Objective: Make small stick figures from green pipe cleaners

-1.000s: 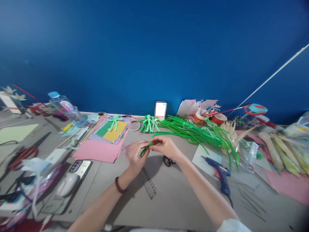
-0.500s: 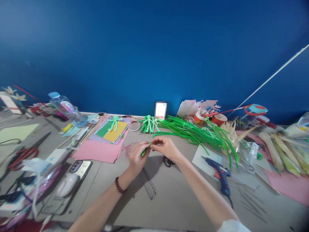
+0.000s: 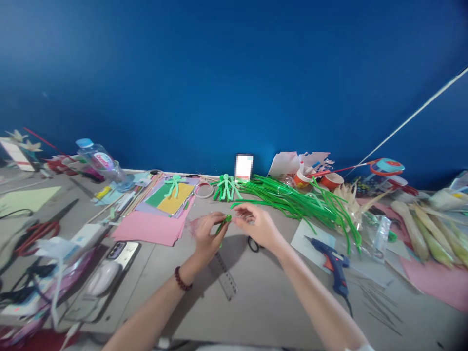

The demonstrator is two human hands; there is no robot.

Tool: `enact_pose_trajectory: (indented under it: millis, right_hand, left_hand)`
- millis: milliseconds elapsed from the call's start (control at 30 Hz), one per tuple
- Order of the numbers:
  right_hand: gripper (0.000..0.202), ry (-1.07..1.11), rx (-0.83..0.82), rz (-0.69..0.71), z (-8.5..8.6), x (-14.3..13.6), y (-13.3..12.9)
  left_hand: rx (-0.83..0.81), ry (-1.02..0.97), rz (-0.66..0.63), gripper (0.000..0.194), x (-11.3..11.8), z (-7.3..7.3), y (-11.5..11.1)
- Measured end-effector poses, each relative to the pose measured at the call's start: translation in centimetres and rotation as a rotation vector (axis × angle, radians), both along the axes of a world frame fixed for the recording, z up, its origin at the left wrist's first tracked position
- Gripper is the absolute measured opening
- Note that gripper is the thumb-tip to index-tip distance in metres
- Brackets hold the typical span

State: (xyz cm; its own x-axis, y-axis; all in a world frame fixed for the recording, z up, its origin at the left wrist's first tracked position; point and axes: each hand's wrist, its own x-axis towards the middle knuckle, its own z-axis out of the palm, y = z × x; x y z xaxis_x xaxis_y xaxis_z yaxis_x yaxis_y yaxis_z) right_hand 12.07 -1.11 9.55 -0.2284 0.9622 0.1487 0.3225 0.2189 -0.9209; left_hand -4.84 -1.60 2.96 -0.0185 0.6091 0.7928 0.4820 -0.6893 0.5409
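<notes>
Between left fingers (image 3: pixel 216 217), round-tipped green strip (image 3: pixel 228 218)

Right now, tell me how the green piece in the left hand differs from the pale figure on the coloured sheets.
The green piece is deeper green; the pale figure is minty. The green piece is held in the left hand; the pale figure rests on the coloured sheets. The green piece is partly covered; the pale figure shows spread limbs. Both are green.
</notes>
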Motion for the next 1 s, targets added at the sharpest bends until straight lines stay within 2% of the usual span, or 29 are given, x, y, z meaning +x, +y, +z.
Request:
enact_pose_trajectory:
  millis: [167, 267, 367, 467, 600, 700, 767, 833, 1000]
  right_hand:
    - [0.022, -0.262, 0.194, -0.243, 3.3, 4.0, -4.3]
    - [0.023, -0.412, 0.199, -0.410, 3.3, 6.3, -7.3]
    - [0.027, -0.435, 0.156, -0.462, 1.5, 8.0, -9.6]
    - [0.034, -0.461, 0.096, -0.506, -1.4, 9.8, -11.6]
    - [0.044, -0.704, 0.109, -0.813, -5.4, 13.5, -14.7]
    - [0.045, -0.864, -0.042, -0.995, -7.5, 16.7, -16.7]
    - [0.045, -0.880, -0.229, -0.997, -8.3, 18.2, -17.3]
    - [0.044, -0.853, -0.377, -0.929, -8.5, 19.0, -17.2]
    - [0.053, -0.876, -0.543, -0.815, -7.4, 18.5, -15.6]
  left_hand:
    - [-0.002, -0.056, -0.011, 0.013, 0.1, -0.1, -0.2]
    - [-0.022, -0.048, -0.043, 0.014, 0.2, -0.1, -0.4]
    - [-0.061, -0.042, -0.053, 0.014, 0.4, -0.2, -0.7]
    - [-0.077, -0.052, -0.069, 0.018, 0.6, 0.0, -1.1]
    - [-0.082, -0.010, -0.099, 0.020, 0.8, 0.2, -1.4]
    - [-0.080, -0.009, -0.120, 0.017, 0.9, 0.1, -1.5]
    - [-0.095, -0.024, -0.141, 0.016, 1.0, -0.1, -1.5]
    - [-0.108, -0.026, -0.163, 0.014, 1.1, -0.2, -1.5]
    - [-0.124, -0.018, -0.192, 0.014, 1.3, 0.0, -1.4]
